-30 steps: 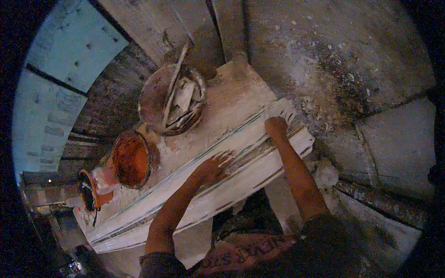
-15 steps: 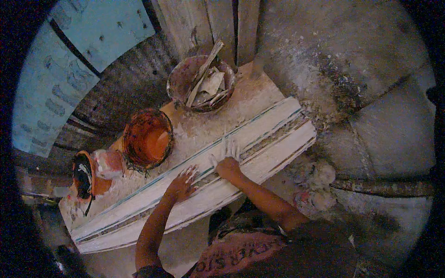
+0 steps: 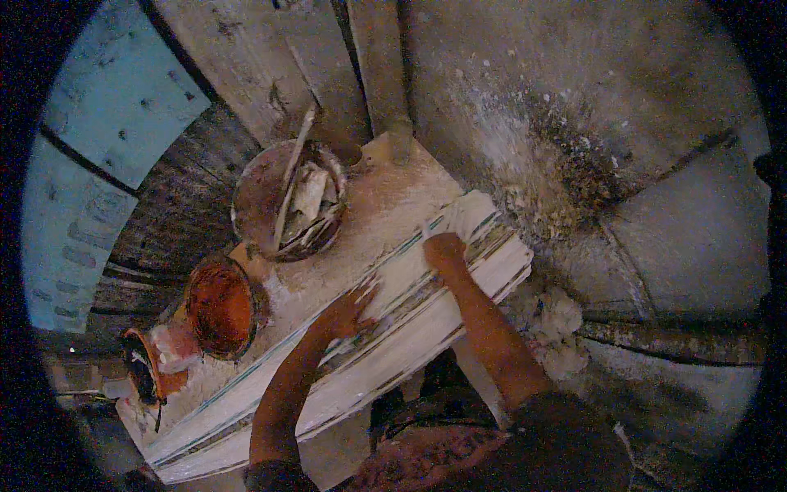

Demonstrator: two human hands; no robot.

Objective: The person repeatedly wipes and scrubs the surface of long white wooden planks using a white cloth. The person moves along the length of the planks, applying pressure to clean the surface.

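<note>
A long white plaster-like moulding [image 3: 410, 348] with teal and brown lines along it lies slantwise on a wooden board [image 3: 402, 176]. My left hand [image 3: 351, 313] rests on its middle, fingers spread, whitened and blurred at the tips. Farther along, close to its far right end, my right hand [image 3: 447, 248] lies with fingers stretched over the white surface. Those fingers are coated white and hard to tell from the moulding. Neither hand shows a tool in it.
Beyond the moulding stand a crusted bucket [image 3: 250, 197] holding a stick and pale scraps, and an orange bucket [image 3: 215, 307]. Left of them are a pinkish-white container [image 3: 174, 346] and a small orange pot [image 3: 168, 381]. White splatter [image 3: 566, 156] marks the floor at right.
My right hand has slid along the moulding toward its far right end. My left hand has also moved a little that way. The whole view has shifted, moving the buckets leftward and down.
</note>
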